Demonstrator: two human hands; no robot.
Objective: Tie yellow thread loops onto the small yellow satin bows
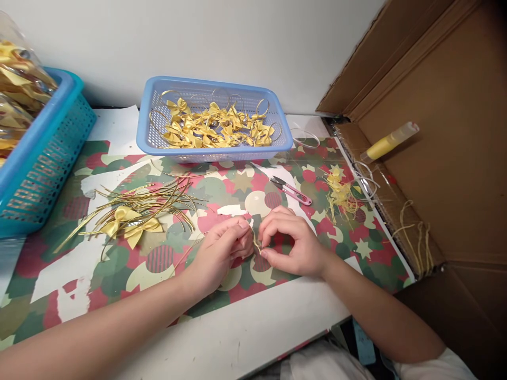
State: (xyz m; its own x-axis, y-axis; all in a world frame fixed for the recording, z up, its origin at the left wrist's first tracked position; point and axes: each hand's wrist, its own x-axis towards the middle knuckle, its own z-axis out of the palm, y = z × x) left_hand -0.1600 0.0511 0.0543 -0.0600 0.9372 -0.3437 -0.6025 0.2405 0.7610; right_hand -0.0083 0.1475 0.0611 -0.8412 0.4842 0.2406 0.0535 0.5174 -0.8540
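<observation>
My left hand (222,245) is closed, and a thin gold cord (189,252) trails out to its left; the rest of what it grips is hidden by the fingers. My right hand (297,245) pinches a short yellow string (257,244) between thumb and fingertips, right beside the left fist. Just beyond the hands lie pink-handled thread snips (291,190). Left of them spreads a loose pile of gold cords (158,198), with yellow ribbon bows (121,219) at its near side.
A blue basket (214,153) of yellow bows stands at the back. Another basket (51,153), holding bagged bows, is at left. Yellow thread scraps (343,198) lie at right, near a cardboard wall (431,105) with a yellow tube (390,141) and hanging strings (420,245).
</observation>
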